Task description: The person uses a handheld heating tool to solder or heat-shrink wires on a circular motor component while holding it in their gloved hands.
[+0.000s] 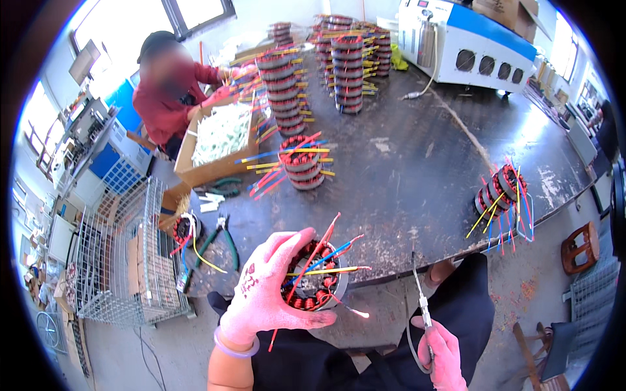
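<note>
In a pink glove, my left hand (264, 283) is wrapped round a motor stator (306, 304) with red-black windings, above my lap at the table's front edge. Red, blue and yellow leads stick out of it to the right, and one short lead end (362, 315) glows bright. My right hand (445, 355), also gloved, grips a slim metal torch (422, 303) with a grey hose. The torch's thin nozzle points up and stands apart from the stator. A stack of stators (302, 163) with loose leads stands beyond my left hand.
Taller stator stacks (282, 91) fill the far side. Another short stack (501, 190) sits at the right edge. Green-handled pliers (228, 238) and a single stator (186, 228) lie left. A co-worker (166, 98) sits behind a box of white pieces (218, 159). A wire cage (124, 274) stands left.
</note>
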A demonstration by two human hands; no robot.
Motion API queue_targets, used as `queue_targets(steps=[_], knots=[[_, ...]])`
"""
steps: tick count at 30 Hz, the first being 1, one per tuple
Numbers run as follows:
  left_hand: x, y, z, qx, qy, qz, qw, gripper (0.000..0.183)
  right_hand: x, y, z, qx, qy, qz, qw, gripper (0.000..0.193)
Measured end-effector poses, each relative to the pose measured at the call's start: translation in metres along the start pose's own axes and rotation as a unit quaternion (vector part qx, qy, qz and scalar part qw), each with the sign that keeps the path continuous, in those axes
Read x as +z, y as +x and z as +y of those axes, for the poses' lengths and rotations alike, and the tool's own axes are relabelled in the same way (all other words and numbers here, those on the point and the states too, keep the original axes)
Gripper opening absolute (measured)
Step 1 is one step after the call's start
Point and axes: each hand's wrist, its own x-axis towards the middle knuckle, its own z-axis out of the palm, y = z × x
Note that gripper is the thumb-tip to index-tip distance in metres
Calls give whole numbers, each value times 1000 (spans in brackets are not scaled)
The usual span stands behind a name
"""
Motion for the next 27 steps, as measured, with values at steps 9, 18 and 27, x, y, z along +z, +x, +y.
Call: queue_targets(steps=[9,18,27], knots=[[20,2,-43,-29,90,-43,995,97,7,5,5,61,49,-44,996,43],[39,13,-67,0,105,-60,993,89,0,2,3,46,43,-65,996,41],[55,8,-78,5,128,-70,989,88,3,-12,16,73,56,-93,991,40]])
